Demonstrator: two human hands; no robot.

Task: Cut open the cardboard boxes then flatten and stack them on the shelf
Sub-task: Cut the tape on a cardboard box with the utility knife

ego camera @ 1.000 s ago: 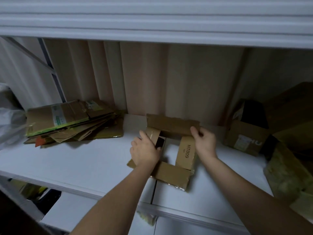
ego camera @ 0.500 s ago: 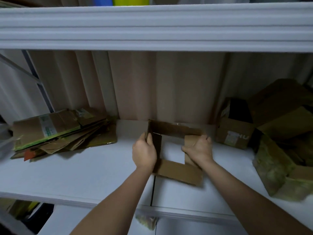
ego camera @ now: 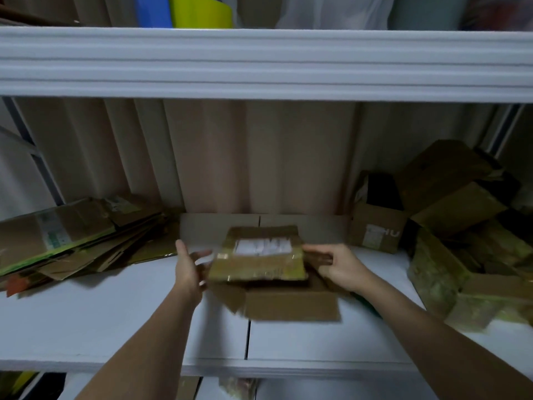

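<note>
Shelf: we work at a white shelf [ego camera: 86, 327] with a beige ribbed wall behind it and a second board overhead; the light is dim.
Left fingers: our left hand [ego camera: 189, 268] has its fingers [ego camera: 202, 254] spread and fairly straight, at the left edge of the box; we cannot tell whether they touch it, and they grip nothing.
Right fingers: our right hand [ego camera: 339, 268] has its fingers curled at the right edge of the box, and looks to be gripping a flap there (blur hides the exact contact).
Box: the half-collapsed box [ego camera: 259, 258] sits mid-shelf between our hands, its labelled panel tilted up, a loose flap [ego camera: 291, 306] spread toward us at the front.
Stack: the flattened stack [ego camera: 72, 241] lies well to the left, already fanned and uneven.
Unopened pile: the other boxes [ego camera: 461, 241] crowd the right end, some leaning.
Risk, one-sided hold: with only one hand gripping, we judge the box may spring back open or twist as we press it.
Risk, front edge: the front flap lies toward the shelf lip, so a push toward us could tip the box off.
Risk, stack: sliding a box that is not fully flat onto that ragged stack could nudge sheets off the left.
</note>
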